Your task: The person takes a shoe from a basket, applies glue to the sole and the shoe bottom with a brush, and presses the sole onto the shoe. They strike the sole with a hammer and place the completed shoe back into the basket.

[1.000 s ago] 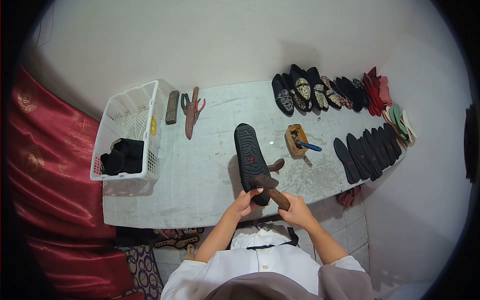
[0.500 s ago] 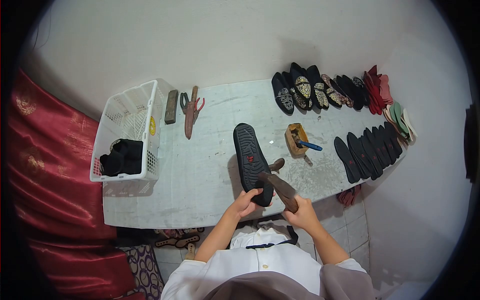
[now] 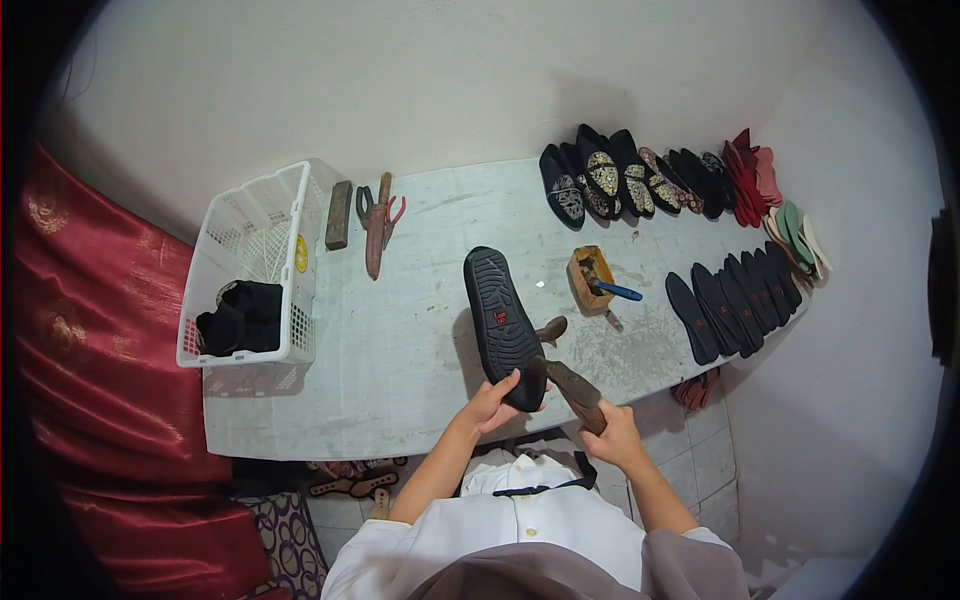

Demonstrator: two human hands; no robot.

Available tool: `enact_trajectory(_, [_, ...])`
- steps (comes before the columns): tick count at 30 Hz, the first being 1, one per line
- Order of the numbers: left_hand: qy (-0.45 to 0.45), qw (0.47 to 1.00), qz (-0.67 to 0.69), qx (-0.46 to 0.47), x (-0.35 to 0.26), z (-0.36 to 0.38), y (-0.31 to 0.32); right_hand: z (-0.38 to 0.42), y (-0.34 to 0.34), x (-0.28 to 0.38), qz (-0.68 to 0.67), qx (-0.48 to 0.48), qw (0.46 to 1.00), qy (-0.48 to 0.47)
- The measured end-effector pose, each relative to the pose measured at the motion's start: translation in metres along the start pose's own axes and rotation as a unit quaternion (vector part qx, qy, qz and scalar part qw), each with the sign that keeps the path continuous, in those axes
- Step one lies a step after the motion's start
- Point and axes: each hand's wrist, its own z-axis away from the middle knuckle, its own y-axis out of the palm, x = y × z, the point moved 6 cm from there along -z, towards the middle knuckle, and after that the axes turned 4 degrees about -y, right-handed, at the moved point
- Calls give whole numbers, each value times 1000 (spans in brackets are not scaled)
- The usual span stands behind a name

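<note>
A black shoe (image 3: 498, 316) stands sole-up on a stand at the middle of the white table (image 3: 400, 340). My left hand (image 3: 492, 402) grips its near heel end. My right hand (image 3: 612, 436) holds a brown wooden mallet (image 3: 572, 386) by the handle, its head close beside the shoe's heel. A small brown piece of the stand (image 3: 551, 329) shows to the right of the shoe.
A white basket (image 3: 262, 262) with black cloth stands at the left. A sharpening block (image 3: 338, 214), knife and pliers (image 3: 377, 222) lie behind. A wooden pot with a blue-handled brush (image 3: 593, 281), black soles (image 3: 735, 302) and finished shoes (image 3: 620, 183) fill the right side. Red cloth (image 3: 100, 350) hangs left.
My right hand has drawn back toward me and to the right, swinging the mallet's head off the shoe's heel. The left hand keeps its grip on the shoe.
</note>
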Motion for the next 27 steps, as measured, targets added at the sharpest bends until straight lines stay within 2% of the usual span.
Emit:
enact_trajectory(7, [-17, 999, -35, -10, 8, -8, -19, 3, 5, 4, 82, 68, 994, 24])
enact_trajectory(10, [-18, 1000, -16, -2, 9, -5, -14, 7, -1, 23, 7, 63, 998, 7])
enact_trajectory(16, [-13, 1000, -25, -14, 7, -9, -13, 7, 0, 10, 44, 99, 994, 30])
enact_trajectory(19, [-20, 1000, -7, 5, 6, -4, -9, 16, -6, 11, -7, 77, 996, -42])
enact_trajectory(22, [-11, 1000, -5, 3, 8, -6, -7, 15, -13, 10, 57, 92, 994, 31])
enact_trajectory(24, [-11, 999, -18, -29, 9, -9, -11, 16, -13, -1, 75, 94, 993, 23])
enact_trajectory(27, [-14, 1000, 0, 8, 6, -6, -6, 16, -11, 3, 26, 93, 995, 20])
